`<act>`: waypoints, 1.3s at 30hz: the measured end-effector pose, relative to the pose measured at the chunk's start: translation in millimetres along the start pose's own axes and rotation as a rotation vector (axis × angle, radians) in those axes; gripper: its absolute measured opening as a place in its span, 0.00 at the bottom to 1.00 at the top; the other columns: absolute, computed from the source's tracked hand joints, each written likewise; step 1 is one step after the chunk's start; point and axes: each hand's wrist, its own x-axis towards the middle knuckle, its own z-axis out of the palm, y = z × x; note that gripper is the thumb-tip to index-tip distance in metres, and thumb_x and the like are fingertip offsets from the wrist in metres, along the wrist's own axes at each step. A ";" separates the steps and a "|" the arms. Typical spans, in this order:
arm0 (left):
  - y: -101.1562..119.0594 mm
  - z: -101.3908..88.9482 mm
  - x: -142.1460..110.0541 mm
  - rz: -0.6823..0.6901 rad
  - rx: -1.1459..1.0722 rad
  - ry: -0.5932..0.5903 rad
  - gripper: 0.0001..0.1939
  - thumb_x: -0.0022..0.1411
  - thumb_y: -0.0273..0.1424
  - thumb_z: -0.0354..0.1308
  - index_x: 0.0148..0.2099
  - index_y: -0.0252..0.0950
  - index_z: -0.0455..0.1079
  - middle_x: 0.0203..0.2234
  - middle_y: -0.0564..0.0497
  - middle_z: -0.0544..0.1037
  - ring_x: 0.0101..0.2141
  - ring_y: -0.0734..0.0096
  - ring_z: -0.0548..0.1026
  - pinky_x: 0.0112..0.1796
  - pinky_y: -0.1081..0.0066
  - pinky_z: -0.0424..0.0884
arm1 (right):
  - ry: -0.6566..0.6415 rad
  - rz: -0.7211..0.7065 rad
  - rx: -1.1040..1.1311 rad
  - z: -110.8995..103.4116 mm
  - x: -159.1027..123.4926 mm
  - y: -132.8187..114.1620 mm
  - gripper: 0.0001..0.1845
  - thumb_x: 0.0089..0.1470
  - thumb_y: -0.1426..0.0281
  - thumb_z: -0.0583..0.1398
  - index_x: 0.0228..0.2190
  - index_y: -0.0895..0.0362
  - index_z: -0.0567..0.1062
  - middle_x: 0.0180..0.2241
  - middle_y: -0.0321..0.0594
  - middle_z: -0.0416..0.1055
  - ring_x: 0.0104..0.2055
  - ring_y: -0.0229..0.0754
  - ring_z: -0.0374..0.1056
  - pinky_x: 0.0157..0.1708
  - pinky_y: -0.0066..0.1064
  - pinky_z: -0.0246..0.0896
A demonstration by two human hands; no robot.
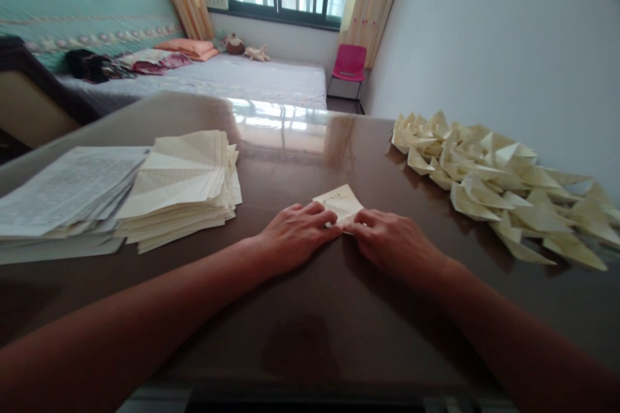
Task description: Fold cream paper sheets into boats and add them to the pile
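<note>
A small cream sheet of paper (340,202), partly folded, lies on the dark glossy table (290,161). My left hand (295,235) presses flat on its near left edge, fingers together. My right hand (394,242) pinches its near right edge with the fingertips. Both hands meet at the paper's near side and hide that part of it.
A thick stack of cream sheets (186,187) sits to the left, beside printed pages (68,190). A heap of folded paper shapes (504,184) fills the right side by the white wall. Beyond the table are a bed (217,77), a pink chair (349,64) and a window.
</note>
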 end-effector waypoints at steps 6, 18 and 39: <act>0.9 -1.5 1.2 -0.014 -0.006 -0.013 0.16 0.68 0.34 0.50 0.57 0.49 0.64 0.48 0.53 0.72 0.48 0.67 0.66 0.40 0.69 0.66 | -0.152 0.012 -0.199 -9.7 -12.7 -14.0 0.16 0.58 0.76 0.54 0.47 0.58 0.73 0.43 0.47 0.72 0.41 0.46 0.67 0.33 0.35 0.56; -8.4 1.1 0.0 0.014 -0.038 0.016 0.17 0.69 0.34 0.45 0.57 0.48 0.66 0.47 0.52 0.73 0.47 0.67 0.68 0.44 0.68 0.67 | -0.043 0.111 -0.170 -3.2 -5.5 -15.9 0.10 0.60 0.73 0.54 0.40 0.55 0.74 0.42 0.46 0.73 0.41 0.46 0.66 0.33 0.34 0.53; -32.3 1.7 -4.3 -0.037 0.015 0.038 0.20 0.66 0.25 0.49 0.59 0.40 0.64 0.53 0.48 0.72 0.48 0.66 0.72 0.47 0.69 0.69 | 0.107 -0.059 0.038 22.9 15.2 27.9 0.12 0.61 0.76 0.54 0.44 0.59 0.74 0.45 0.46 0.72 0.49 0.44 0.63 0.47 0.32 0.60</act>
